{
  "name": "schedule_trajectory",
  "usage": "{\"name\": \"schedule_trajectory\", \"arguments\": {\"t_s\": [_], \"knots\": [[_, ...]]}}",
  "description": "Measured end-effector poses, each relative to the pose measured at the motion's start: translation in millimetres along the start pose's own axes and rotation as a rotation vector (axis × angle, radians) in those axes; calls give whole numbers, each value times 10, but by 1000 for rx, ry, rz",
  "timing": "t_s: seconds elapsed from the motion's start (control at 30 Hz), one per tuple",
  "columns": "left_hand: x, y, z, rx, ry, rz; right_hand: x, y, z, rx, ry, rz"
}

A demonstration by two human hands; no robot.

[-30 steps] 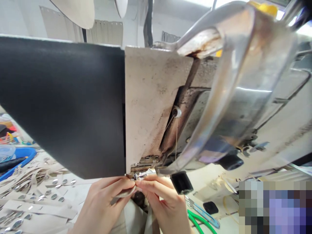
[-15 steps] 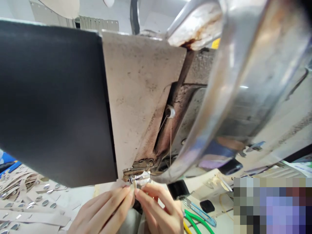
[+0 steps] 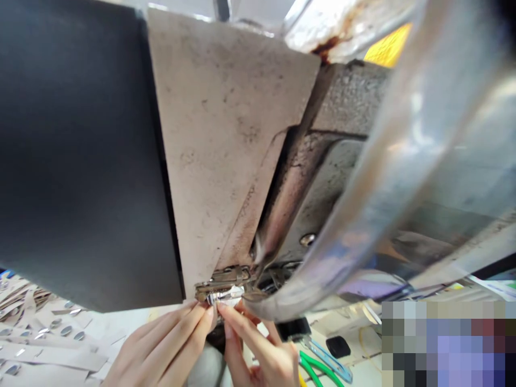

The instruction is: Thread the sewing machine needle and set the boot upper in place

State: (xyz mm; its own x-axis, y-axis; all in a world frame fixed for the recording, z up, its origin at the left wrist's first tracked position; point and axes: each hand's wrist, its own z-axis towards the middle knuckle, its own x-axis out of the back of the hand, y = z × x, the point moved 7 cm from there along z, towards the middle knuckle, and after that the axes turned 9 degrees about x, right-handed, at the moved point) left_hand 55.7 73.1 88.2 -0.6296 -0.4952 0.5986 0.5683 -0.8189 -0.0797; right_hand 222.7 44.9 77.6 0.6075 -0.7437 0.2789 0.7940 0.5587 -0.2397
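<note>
My left hand point(image 3: 167, 344) and my right hand point(image 3: 253, 349) meet fingertip to fingertip at the bottom middle, right under the head of a worn beige sewing machine point(image 3: 226, 140). Between them they pinch a small shiny metal piece point(image 3: 223, 295) against the machine's foot. A strip of pale material runs down from my fingers, mostly hidden by my hands. A large black panel point(image 3: 80, 156) covers the left of the machine.
A curved polished metal arm point(image 3: 387, 177) crosses the right side close to the camera. Tan strips with several silver ovals point(image 3: 44, 338) lie on the table at left. Green and blue handled pliers point(image 3: 322, 363) and small black blocks point(image 3: 337, 346) lie at right.
The view has moved closer to the machine head and tilted down. My fingers have stayed pinched together under the foot, shifting slightly up toward it.
</note>
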Motion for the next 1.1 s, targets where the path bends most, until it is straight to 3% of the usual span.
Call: {"name": "schedule_trajectory", "arguments": {"t_s": [0.1, 0.17, 0.23, 0.43, 0.63, 0.77, 0.93, 1.0, 1.1], "knots": [[3, -8, 48, -10, -34, 18, 220, 348, -58, -332, 160, 42], [10, -11, 82, -24, -66, 32, 227, 569, -101, -565, 135, 183], [22, -24, 107, -41, -78, 28, 175, 634, -98, -657, 63, 302], [-2, -105, 119, -103, -84, -59, 58, 277, 118, -404, -57, 358], [-26, -161, 136, -62, -40, -155, 71, 178, 150, -342, -111, 366], [-77, -183, 86, -38, -46, -127, 169, 509, -206, -590, 24, 276], [-94, -192, -14, -50, -60, -95, -253, 953, -978, -1124, -169, 482], [-74, -174, -12, -51, -75, -81, -422, 1008, -1132, -1194, -209, 577], [-14, -152, 53, -44, -46, -68, -633, 996, -1155, -1223, -229, 732]]}}
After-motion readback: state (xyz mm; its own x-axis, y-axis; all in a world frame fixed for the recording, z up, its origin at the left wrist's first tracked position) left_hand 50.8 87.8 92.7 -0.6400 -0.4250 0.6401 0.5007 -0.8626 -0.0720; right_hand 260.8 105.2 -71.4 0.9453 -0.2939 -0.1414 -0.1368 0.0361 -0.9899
